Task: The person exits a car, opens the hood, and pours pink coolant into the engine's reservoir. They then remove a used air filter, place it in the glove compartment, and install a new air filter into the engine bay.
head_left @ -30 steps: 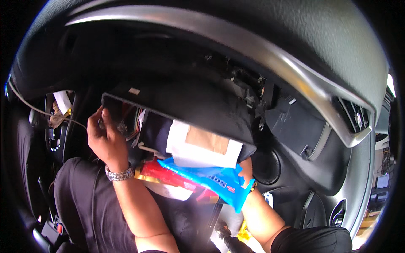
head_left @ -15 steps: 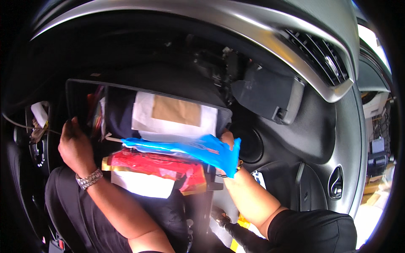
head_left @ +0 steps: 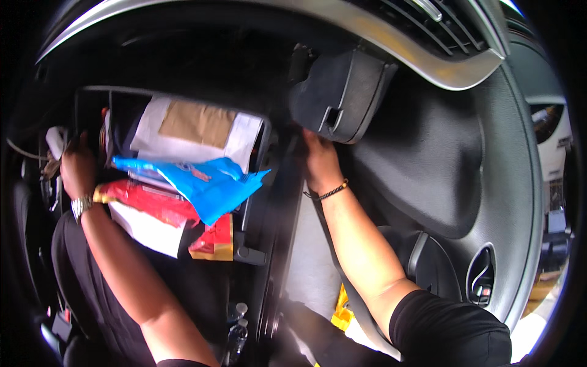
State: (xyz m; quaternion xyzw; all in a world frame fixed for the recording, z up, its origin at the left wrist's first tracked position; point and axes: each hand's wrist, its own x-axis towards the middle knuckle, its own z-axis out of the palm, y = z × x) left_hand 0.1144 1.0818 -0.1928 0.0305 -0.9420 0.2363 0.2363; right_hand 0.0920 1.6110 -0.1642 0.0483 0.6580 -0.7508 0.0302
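Note:
A dark glove box bin (head_left: 264, 144) sits pulled out in front of the seat. In it lie white sheets (head_left: 147, 131) with a brown paper piece (head_left: 195, 124) on top, a crumpled blue plastic packet (head_left: 214, 186), and a red and gold packet (head_left: 153, 203). My left hand (head_left: 78, 168) has its fingers curled on the bin's left end. My right hand (head_left: 321, 162) is off the bin, reaching up at the lower edge of a black plastic panel piece (head_left: 342, 92); its fingertips are hidden there.
The silver dashboard trim (head_left: 452, 73) curves above, beside an air vent (head_left: 428, 27). The door panel (head_left: 422, 165) with its handle (head_left: 481, 278) stands at right. Clear plastic bottles (head_left: 237, 336) lie low in the middle. A yellow thing (head_left: 342, 312) shows near the door sill.
My right hand has left the bin's right side and the blue packet, and moved up to the black panel piece. The whole view has shifted. My left hand stays at the bin's left end.

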